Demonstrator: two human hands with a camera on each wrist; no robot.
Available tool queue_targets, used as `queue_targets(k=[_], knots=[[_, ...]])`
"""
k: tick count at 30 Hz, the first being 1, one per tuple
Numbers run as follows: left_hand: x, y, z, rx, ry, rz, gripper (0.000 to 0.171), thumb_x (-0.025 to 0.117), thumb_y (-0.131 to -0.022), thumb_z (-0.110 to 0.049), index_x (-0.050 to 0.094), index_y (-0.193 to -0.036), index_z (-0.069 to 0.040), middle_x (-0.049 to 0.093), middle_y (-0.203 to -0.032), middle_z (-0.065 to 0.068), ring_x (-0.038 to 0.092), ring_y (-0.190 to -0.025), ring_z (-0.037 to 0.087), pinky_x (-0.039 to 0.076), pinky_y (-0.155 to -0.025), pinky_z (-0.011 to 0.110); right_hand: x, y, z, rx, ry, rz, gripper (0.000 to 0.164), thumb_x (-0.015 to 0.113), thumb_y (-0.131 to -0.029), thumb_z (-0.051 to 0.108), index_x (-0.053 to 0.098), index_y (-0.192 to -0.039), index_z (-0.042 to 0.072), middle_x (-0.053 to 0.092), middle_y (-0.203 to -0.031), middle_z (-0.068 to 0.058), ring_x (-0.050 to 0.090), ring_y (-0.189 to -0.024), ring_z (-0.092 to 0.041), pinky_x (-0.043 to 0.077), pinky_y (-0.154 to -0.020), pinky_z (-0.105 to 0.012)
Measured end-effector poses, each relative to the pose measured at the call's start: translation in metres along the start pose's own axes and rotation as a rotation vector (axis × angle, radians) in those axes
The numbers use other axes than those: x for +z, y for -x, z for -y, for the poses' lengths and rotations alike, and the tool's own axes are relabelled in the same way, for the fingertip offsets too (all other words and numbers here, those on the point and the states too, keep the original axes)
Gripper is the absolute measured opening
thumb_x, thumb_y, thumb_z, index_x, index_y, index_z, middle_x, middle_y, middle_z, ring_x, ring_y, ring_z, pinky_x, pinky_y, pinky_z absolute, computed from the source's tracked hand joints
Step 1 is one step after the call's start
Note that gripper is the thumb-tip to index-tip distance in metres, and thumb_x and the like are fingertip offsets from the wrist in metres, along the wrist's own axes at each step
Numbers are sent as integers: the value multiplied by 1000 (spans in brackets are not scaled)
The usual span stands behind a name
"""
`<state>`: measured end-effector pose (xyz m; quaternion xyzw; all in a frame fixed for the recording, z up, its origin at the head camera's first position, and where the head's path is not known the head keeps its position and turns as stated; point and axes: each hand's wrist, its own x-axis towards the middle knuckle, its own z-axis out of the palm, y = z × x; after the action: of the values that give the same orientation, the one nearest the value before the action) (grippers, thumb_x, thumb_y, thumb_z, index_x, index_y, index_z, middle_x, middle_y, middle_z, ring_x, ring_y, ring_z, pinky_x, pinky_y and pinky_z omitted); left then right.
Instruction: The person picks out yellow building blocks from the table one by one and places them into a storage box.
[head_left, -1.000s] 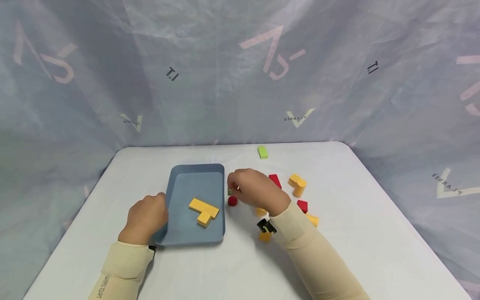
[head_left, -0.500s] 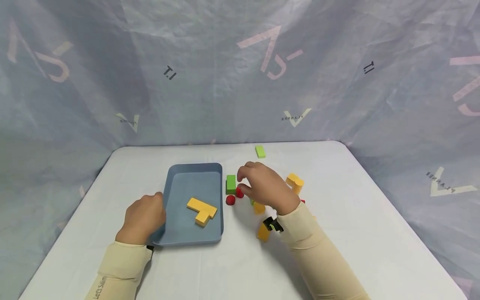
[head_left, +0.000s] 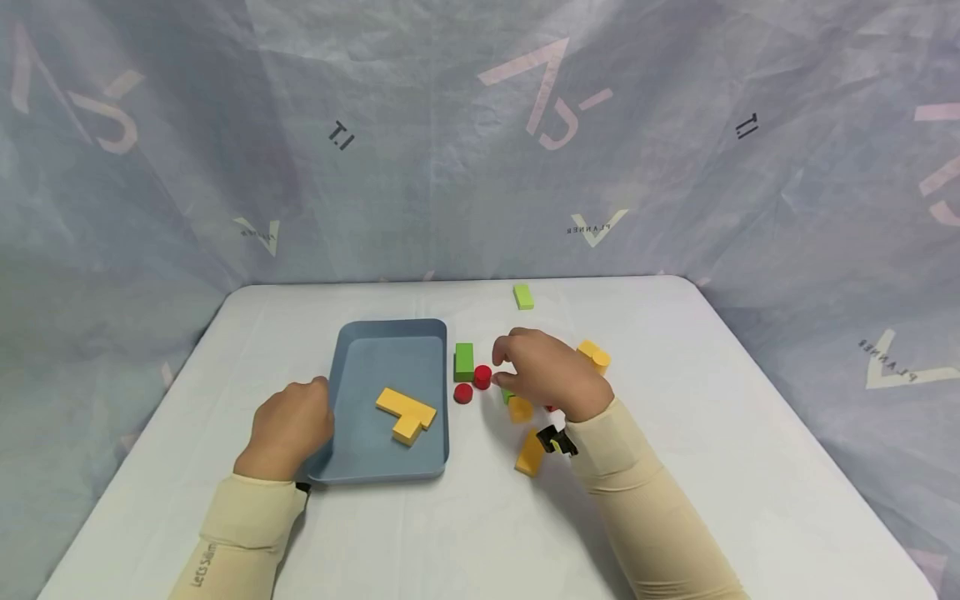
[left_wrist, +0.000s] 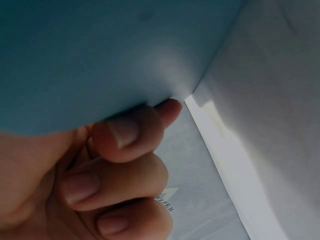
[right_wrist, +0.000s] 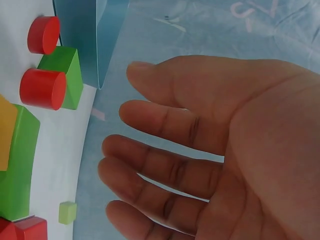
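On the table [head_left: 750,458], gripping blue tray [head_left: 386,358] with left hand [head_left: 292,427], probably for steadiness; near red cylinders [head_left: 482,377], holding right hand [head_left: 552,372] empty, half-spread.

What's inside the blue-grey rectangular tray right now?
The blue-grey rectangular tray holds a long yellow rectangular block and a shorter yellow block, seemingly touching. The left hand covers part of the tray's left rim, so whatever is behind that hand can't be seen.

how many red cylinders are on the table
2 in view: the nearer red cylinder is just right of the tray, the farther red cylinder beside the green block. Others may be hidden behind the right hand.
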<state>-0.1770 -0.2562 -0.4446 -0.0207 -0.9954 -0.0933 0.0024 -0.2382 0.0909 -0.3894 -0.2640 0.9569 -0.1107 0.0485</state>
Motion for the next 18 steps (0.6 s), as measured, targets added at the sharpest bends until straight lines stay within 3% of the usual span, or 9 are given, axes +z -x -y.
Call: queue_targets(k=[12,18], knots=[[0,1,-1,14,1,-18,11,59,-90,2,64,-96,10,59,-65,13,51,-52,21,41,-45,36,9,17,-2,-4,54,-28,18,77,-93,28,75,-108,20,65,-104,5,57,-80,-8,49,-65,-27],[-1,2,-1,16,-7,-9,10,60,-91,1,63,-96,9,59,-64,12,52,-52,22,42,-45,36,17,26,-6,-59,66,-69,13,74,-91,21,75,-103,18,65,-100,3,55,-77,-7,49,-66,-27]])
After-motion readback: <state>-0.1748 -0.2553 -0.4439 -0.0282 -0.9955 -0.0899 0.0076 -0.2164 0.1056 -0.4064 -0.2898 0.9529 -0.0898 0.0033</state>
